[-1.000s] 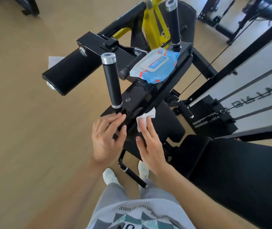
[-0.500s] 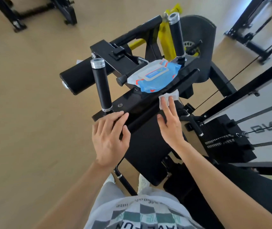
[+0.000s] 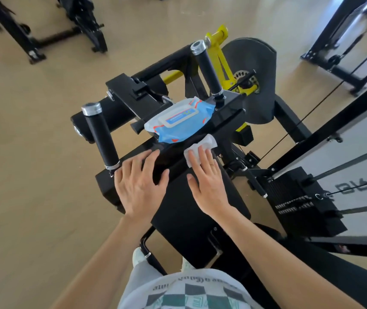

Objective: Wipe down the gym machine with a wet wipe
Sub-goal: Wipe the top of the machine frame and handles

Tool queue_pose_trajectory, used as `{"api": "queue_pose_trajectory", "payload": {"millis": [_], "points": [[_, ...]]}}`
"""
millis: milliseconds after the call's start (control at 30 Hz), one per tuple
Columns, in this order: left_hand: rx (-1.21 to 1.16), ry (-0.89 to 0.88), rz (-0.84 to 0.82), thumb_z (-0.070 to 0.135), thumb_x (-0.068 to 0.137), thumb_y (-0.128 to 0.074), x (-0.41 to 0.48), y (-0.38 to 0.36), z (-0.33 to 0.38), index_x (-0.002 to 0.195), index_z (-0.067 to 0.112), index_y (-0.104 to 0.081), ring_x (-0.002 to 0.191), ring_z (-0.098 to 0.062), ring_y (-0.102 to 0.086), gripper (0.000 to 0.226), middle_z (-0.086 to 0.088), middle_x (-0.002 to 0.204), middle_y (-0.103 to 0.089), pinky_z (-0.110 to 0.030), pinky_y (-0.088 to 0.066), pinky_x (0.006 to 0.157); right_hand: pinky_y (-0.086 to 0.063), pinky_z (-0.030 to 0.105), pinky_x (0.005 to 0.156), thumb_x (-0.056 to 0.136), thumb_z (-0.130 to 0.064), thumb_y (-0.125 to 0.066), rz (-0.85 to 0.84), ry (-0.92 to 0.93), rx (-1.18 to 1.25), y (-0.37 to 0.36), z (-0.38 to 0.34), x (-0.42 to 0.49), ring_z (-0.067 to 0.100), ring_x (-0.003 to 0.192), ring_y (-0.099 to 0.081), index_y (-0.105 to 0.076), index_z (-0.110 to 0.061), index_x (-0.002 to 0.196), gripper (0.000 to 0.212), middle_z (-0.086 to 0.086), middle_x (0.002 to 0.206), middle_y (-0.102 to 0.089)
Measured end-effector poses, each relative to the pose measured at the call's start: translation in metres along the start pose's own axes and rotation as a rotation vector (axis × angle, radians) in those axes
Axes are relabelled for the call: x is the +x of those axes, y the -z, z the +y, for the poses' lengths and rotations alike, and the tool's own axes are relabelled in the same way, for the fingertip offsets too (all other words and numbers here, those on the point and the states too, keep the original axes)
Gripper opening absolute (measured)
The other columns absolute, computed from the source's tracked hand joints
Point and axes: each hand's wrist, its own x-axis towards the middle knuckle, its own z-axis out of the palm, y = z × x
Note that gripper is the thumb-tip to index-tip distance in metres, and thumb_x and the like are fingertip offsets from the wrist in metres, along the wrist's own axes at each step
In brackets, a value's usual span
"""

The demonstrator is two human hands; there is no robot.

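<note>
Gym machine (image 3: 196,219): black frame with a padded panel, seen from above, the person standing at its near end.
Wet wipe (image 3: 208,141): white and crumpled, lying on the machine's black cross bar, right of centre, with its far edge showing past the fingertips.
Right hand (image 3: 207,186): palm down, fingers straight and close together, pressing the wipe flat on the bar; a ring shows on one finger.
Left hand (image 3: 141,184): palm down, fingers straight and slightly spread, resting on the same bar just beside the base of the near handle (image 3: 102,134); it holds nothing.
Pack of wipes (image 3: 179,120): blue, lid closed, lying on the machine's top between the near handle and the far handle (image 3: 207,68), just beyond the wipe.
Weight stack (image 3: 300,204): to the right, with cables running to it.
Floor (image 3: 22,152): light wood.
</note>
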Motion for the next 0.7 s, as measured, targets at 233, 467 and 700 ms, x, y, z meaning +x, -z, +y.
{"api": "queue_pose_trajectory", "payload": {"millis": [233, 467, 700], "points": [[0.006, 0.033, 0.034, 0.039, 0.085, -0.076, -0.001, -0.003, 0.006, 0.126, 0.024, -0.068, 0.109, -0.023, -0.06, 0.045, 0.005, 0.122, -0.068, -0.039, -0.043, 0.093, -0.01, 0.049, 0.127, 0.108, -0.025, -0.039, 0.097, -0.206, 0.082, 0.038, 0.047, 0.058, 0.023, 0.157, 0.007, -0.011, -0.023, 0.163, 0.062, 0.008, 0.171, 0.001], [-0.001, 0.039, 0.051, 0.041, 0.087, -0.074, -0.002, -0.006, 0.007, 0.125, 0.023, -0.069, 0.109, -0.026, -0.063, 0.043, 0.003, 0.121, -0.069, -0.043, -0.048, 0.092, -0.027, 0.029, 0.117, 0.11, -0.018, -0.038, 0.166, -0.312, 0.299, 0.068, 0.079, 0.091, 0.031, 0.152, -0.022, -0.011, -0.032, 0.162, 0.06, 0.002, 0.171, 0.003], [-0.004, 0.035, 0.069, 0.04, 0.086, -0.076, -0.002, -0.005, 0.009, 0.125, 0.022, -0.069, 0.108, -0.026, -0.062, 0.043, 0.002, 0.121, -0.069, -0.043, -0.047, 0.091, -0.028, 0.036, 0.121, 0.106, -0.017, -0.046, 0.164, -0.266, 0.293, 0.036, 0.057, 0.05, 0.01, 0.151, -0.015, -0.012, -0.028, 0.163, 0.067, -0.001, 0.171, -0.002]]}}
